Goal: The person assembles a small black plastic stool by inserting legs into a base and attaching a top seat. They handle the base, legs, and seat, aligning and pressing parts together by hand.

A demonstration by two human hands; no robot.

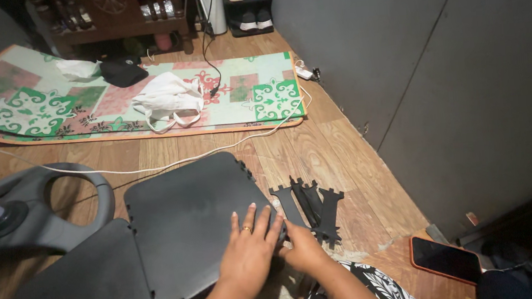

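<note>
Left hand (248,252) lies flat, fingers spread, on the dark panel (192,225); right hand (302,251) pinches a notched connector strip (289,207), which may skew and jam in the panel's edge.

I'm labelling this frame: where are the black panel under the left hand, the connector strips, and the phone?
black panel (185,222), head view, middle of its top face
connector strips (314,206), head view, middle of the bundle
phone (445,259), head view, screen centre

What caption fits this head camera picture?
Left hand flat on a black panel, right hand touching black connector pieces on the wooden floor.
</note>
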